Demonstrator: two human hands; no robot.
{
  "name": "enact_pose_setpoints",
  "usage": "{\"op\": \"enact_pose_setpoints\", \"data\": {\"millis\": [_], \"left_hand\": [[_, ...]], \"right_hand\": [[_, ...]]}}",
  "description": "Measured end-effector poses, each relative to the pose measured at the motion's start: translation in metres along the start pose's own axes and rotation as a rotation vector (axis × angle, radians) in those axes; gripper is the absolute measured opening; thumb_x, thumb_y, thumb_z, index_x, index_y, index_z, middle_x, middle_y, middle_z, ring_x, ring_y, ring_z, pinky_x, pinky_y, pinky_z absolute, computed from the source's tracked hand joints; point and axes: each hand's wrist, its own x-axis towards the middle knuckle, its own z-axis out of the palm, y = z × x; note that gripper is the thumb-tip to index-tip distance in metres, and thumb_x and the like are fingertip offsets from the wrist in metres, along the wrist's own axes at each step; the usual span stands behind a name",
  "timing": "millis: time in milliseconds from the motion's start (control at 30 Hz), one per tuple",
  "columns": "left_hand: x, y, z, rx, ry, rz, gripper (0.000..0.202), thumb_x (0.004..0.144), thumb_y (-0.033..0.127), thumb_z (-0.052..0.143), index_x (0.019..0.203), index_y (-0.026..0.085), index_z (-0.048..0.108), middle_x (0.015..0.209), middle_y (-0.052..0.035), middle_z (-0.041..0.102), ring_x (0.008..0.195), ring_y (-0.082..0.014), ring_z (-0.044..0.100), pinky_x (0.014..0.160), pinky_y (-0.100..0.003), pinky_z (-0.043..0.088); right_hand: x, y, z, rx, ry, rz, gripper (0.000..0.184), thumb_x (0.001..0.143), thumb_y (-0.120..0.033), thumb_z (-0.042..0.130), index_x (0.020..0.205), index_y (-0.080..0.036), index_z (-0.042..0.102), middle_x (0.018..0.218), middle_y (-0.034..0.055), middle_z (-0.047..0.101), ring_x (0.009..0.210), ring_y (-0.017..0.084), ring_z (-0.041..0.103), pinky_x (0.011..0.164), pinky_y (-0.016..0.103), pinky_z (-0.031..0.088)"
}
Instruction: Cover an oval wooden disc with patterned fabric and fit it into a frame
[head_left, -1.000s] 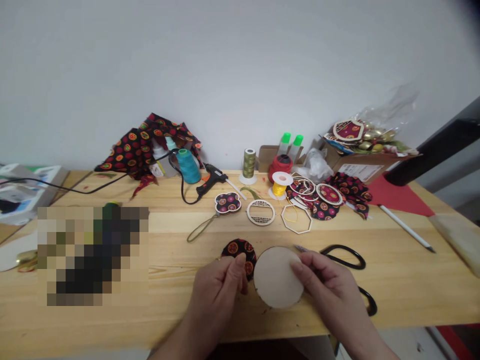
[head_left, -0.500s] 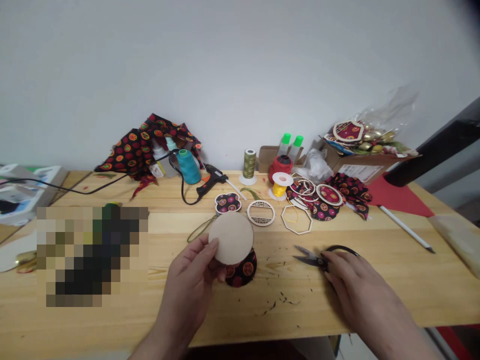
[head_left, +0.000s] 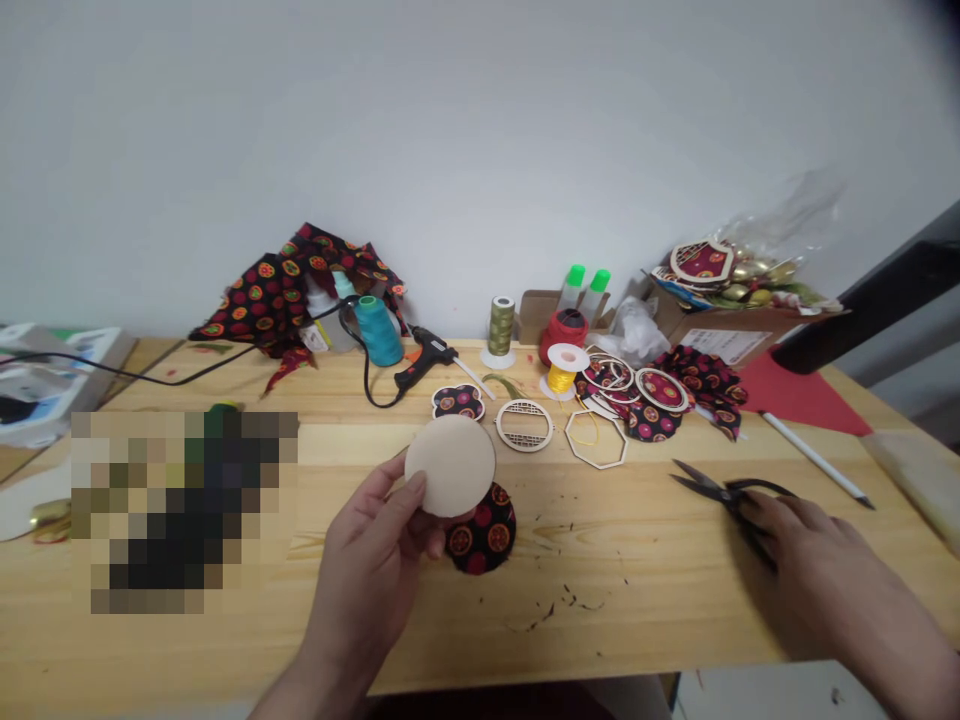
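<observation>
My left hand (head_left: 379, 550) pinches a pale round wooden disc (head_left: 450, 466) between thumb and fingers, above the table's front middle. Partly hidden behind the disc and fingers, a round piece of black patterned fabric (head_left: 486, 538) lies on the wood. Over on the right, my right hand (head_left: 821, 565) grips the black handles of a pair of scissors (head_left: 709, 488); the blades are slightly parted and point left, low over the table.
Behind stand a glue gun (head_left: 426, 358), a teal thread cone (head_left: 379, 332), a green thread spool (head_left: 502, 327) and yellow cord (head_left: 561, 377). Wooden frames (head_left: 596, 464) lie mid-table. A white pencil (head_left: 816, 458) lies right, a cardboard box (head_left: 720, 338) behind it. Dark snippets (head_left: 551, 610) dot the front.
My right hand has moved right with the scissors, away from the fabric. My left hand and the disc have shifted slightly left, uncovering more of the fabric circle.
</observation>
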Motion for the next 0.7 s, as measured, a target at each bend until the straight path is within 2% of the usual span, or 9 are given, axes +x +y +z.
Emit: {"op": "enact_pose_setpoints", "data": {"millis": [67, 100, 133, 233, 333, 400, 533, 600, 700], "left_hand": [[0.001, 0.002, -0.001, 0.001, 0.006, 0.006, 0.025, 0.075, 0.019, 0.065, 0.099, 0.013, 0.061, 0.08, -0.0055, 0.07, 0.057, -0.0134, 0.064, 0.037, -0.015, 0.039], [0.001, 0.002, -0.001, 0.002, 0.007, 0.008, 0.025, 0.075, 0.018, 0.065, 0.099, 0.013, 0.061, 0.079, -0.0056, 0.07, 0.057, -0.0132, 0.064, 0.037, -0.015, 0.039], [0.001, 0.003, -0.002, 0.003, 0.008, 0.011, 0.025, 0.075, 0.018, 0.065, 0.099, 0.013, 0.061, 0.079, -0.0057, 0.07, 0.056, -0.0129, 0.064, 0.037, -0.015, 0.039], [0.001, 0.004, -0.002, 0.014, 0.007, 0.018, 0.026, 0.076, 0.019, 0.064, 0.101, 0.012, 0.06, 0.08, -0.006, 0.07, 0.057, -0.0129, 0.064, 0.038, -0.015, 0.039], [0.001, 0.006, -0.004, 0.021, 0.009, 0.034, 0.025, 0.077, 0.019, 0.063, 0.1, 0.013, 0.06, 0.081, -0.0053, 0.069, 0.058, -0.013, 0.065, 0.038, -0.015, 0.039], [0.0, 0.009, -0.006, 0.019, 0.016, 0.046, 0.024, 0.076, 0.018, 0.064, 0.099, 0.014, 0.06, 0.081, -0.0043, 0.069, 0.058, -0.0127, 0.065, 0.038, -0.014, 0.039], [0.0, 0.013, -0.01, 0.011, 0.037, 0.059, 0.022, 0.075, 0.019, 0.064, 0.097, 0.015, 0.06, 0.082, -0.0034, 0.068, 0.058, -0.0131, 0.066, 0.037, -0.014, 0.039], [-0.001, 0.013, -0.01, 0.009, 0.037, 0.068, 0.022, 0.075, 0.019, 0.065, 0.096, 0.015, 0.06, 0.081, -0.0034, 0.068, 0.058, -0.0132, 0.066, 0.037, -0.014, 0.039], [-0.002, 0.013, -0.008, 0.012, 0.024, 0.068, 0.025, 0.075, 0.019, 0.065, 0.098, 0.015, 0.059, 0.081, -0.0034, 0.067, 0.058, -0.0134, 0.066, 0.037, -0.014, 0.039]], "right_hand": [[0.002, -0.025, -0.011, -0.019, 0.008, -0.05, 0.04, 0.075, -0.006, 0.043, 0.11, -0.006, 0.062, 0.106, 0.0221, 0.064, 0.093, 0.034, 0.061, 0.08, 0.045, 0.049], [0.002, -0.045, -0.016, 0.069, 0.022, -0.145, 0.042, 0.075, -0.006, 0.043, 0.114, -0.009, 0.06, 0.109, 0.0191, 0.063, 0.098, 0.031, 0.06, 0.084, 0.043, 0.049], [0.001, -0.067, -0.02, 0.183, 0.055, -0.257, 0.037, 0.078, -0.01, 0.044, 0.11, -0.012, 0.062, 0.107, 0.0165, 0.064, 0.097, 0.029, 0.06, 0.084, 0.041, 0.049], [-0.005, -0.14, -0.028, 0.514, -0.007, -0.529, 0.026, 0.085, -0.012, 0.043, 0.103, -0.016, 0.062, 0.102, 0.0107, 0.065, 0.095, 0.021, 0.059, 0.083, 0.034, 0.051], [-0.005, -0.192, -0.03, 0.618, -0.01, -0.709, 0.026, 0.085, -0.009, 0.048, 0.108, -0.015, 0.059, 0.109, 0.0096, 0.061, 0.106, 0.022, 0.05, 0.093, 0.036, 0.045], [0.003, -0.21, -0.029, 0.618, -0.011, -0.743, 0.03, 0.083, -0.007, 0.049, 0.112, -0.013, 0.056, 0.114, 0.0103, 0.058, 0.107, 0.022, 0.048, 0.094, 0.036, 0.043], [0.026, -0.225, -0.029, 0.523, -0.078, -0.675, 0.034, 0.081, -0.003, 0.05, 0.114, -0.012, 0.054, 0.108, 0.0119, 0.059, 0.101, 0.023, 0.049, 0.088, 0.037, 0.044], [0.029, -0.232, -0.03, 0.466, -0.116, -0.653, 0.028, 0.08, -0.002, 0.05, 0.105, -0.011, 0.057, 0.101, 0.0121, 0.06, 0.094, 0.023, 0.051, 0.082, 0.037, 0.046], [0.012, -0.246, -0.036, 0.392, -0.19, -0.697, 0.013, 0.078, -0.005, 0.054, 0.087, -0.013, 0.06, 0.087, 0.0096, 0.062, 0.08, 0.023, 0.053, 0.071, 0.035, 0.046]]}}
